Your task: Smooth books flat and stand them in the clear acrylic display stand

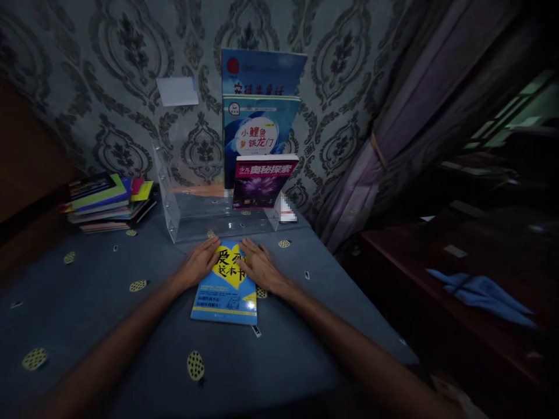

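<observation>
A blue and yellow paperback book [225,297] lies on the cloth-covered table, just in front of a clear acrylic book stand [205,228]. My left hand [200,261] rests on the book's upper left edge with its fingers stretched forward. Across from it, my right hand [259,265] lies over the upper right edge, fingers extended and thumb on the cover. Neither hand visibly wraps around the book. On the stand's right side, a purple book [264,183] leans in the front tier. Behind it stand a teal-blue book [262,122] and a taller blue book [266,67].
A stack of books [109,203] sits at the table's left rear. A white card [177,91] shows above the stand's left side. Patterned wallpaper is behind, with a tied curtain [362,157] at the right. Blue cloth [480,297] lies on a dark red surface beyond the table edge.
</observation>
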